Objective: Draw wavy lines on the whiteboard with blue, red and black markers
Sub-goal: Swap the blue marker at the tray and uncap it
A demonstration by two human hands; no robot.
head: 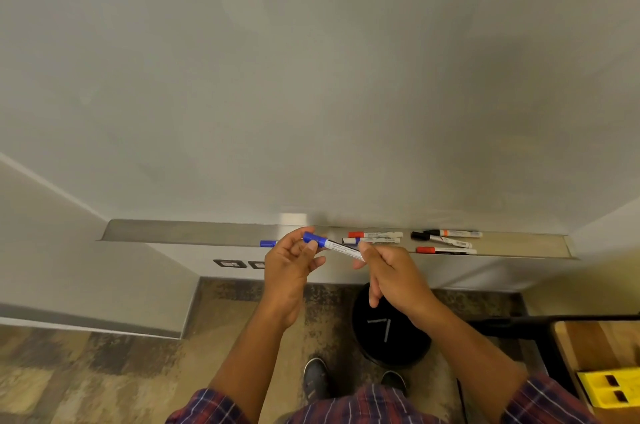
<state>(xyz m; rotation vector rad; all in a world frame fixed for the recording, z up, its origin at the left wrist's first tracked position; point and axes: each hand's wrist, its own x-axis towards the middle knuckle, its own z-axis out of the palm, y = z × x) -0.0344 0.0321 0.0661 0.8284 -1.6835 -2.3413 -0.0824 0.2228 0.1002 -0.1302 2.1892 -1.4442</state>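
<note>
A blank whiteboard (311, 77) fills the upper view. Below it runs a metal marker tray (194, 233). I hold a blue marker (337, 246) in front of the tray with both hands. My left hand (289, 262) pinches its blue cap end, and my right hand (389, 273) grips the white barrel. On the tray lie a red marker (375, 234), a second red marker (446, 250), a black marker (440, 241), an orange-banded black marker (457, 233) and another blue marker (267, 243), partly hidden by my left hand.
A black round bin (391, 337) stands on the floor under my right forearm. A wooden table edge (595, 340) with a yellow object (613, 389) sits at the lower right. Wall sockets (230, 263) are below the tray. My shoes (315, 377) show on the patterned floor.
</note>
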